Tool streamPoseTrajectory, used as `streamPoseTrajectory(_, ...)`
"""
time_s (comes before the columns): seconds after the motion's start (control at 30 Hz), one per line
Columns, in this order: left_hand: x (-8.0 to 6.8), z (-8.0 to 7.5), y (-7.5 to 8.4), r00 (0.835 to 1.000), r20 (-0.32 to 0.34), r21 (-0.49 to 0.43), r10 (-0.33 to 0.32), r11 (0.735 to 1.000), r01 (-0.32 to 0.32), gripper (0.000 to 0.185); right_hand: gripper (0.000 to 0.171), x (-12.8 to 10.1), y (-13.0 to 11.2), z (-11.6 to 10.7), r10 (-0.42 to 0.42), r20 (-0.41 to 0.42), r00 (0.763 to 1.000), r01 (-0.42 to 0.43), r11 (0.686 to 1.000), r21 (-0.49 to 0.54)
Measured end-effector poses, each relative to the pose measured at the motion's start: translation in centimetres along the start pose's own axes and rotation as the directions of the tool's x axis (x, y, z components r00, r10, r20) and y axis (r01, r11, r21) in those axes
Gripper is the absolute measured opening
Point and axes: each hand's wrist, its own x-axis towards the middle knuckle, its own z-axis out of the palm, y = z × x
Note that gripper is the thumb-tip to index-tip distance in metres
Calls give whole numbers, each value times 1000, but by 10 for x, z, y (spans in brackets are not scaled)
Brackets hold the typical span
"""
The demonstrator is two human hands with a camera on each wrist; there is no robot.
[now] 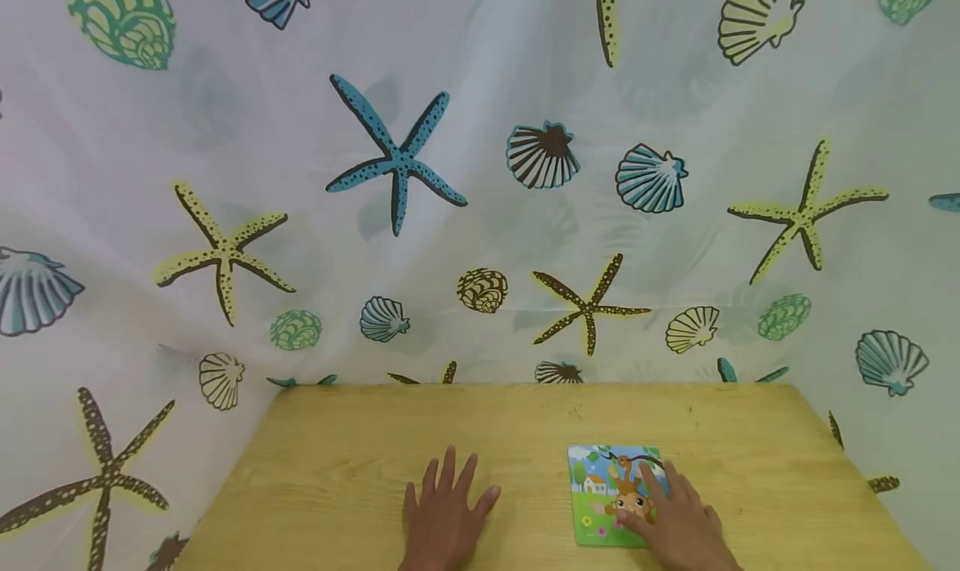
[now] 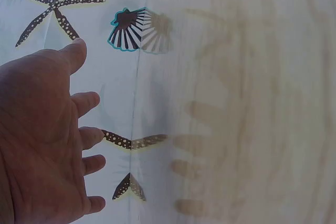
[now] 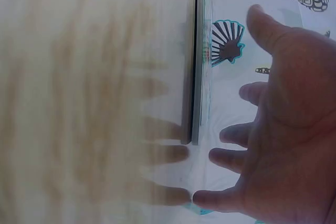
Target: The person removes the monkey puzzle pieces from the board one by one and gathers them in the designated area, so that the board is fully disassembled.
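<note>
A flat, square picture board (image 1: pixel 592 504) lies on the wooden table at the right. It shows a cartoon monkey hanging from a branch, a small house and flowers. My right hand (image 1: pixel 682 521) is over the board's right side and hides part of it. In the right wrist view the board (image 3: pixel 197 77) appears edge-on as a thin dark strip, and the fingers of my right hand (image 3: pixel 294 124) are spread, with nothing gripped. My left hand (image 1: pixel 445 517) is above the table, left of the board, fingers spread. The left wrist view shows this hand (image 2: pixel 42 135) holding nothing, its fingertips apart from the tabletop.
The light wooden table (image 1: pixel 337 471) has a glossy surface that reflects the hands. A white curtain (image 1: pixel 480 246) printed with starfish and shells hangs behind the table and along both sides.
</note>
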Motion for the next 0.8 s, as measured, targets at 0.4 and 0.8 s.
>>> streamPoseTrajectory(0.4, -3, 10, -4, 1000, 21, -60, 17, 998, -15, 65, 92, -9, 13, -5, -40, 41, 998, 41, 999, -10)
streamPoseTrajectory(0.8, 1, 15, 13, 994, 75, -95, 84, 992, -77, 58, 90, -9, 15, -7, -70, 60, 996, 72, 997, -29)
